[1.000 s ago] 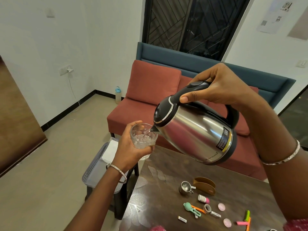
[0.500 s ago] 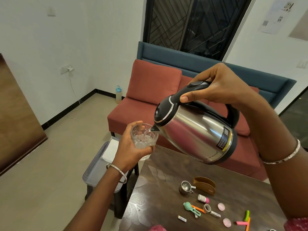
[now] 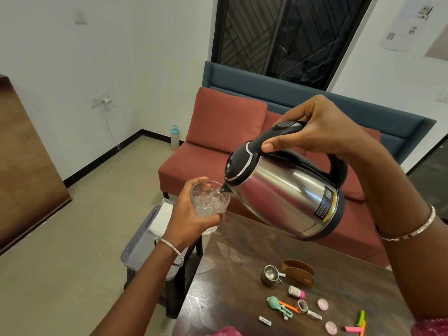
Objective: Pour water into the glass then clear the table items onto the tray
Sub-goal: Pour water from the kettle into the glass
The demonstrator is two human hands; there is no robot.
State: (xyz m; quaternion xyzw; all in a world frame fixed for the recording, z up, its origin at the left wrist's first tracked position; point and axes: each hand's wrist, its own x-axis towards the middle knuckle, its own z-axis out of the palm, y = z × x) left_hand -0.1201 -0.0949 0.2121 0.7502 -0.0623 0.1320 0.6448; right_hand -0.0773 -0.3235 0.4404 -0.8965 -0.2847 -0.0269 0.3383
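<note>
As before, kettle (image 3: 286, 190) over glass (image 3: 209, 200).

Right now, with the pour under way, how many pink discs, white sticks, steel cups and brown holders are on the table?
Pink discs: 2
White sticks: 2
Steel cups: 1
Brown holders: 1
Total: 6

You face a red sofa (image 3: 225, 122) below a dark grilled window (image 3: 278, 37); a blue-capped bottle (image 3: 174, 138) stands on the floor (image 3: 84, 238) beside it.
</note>
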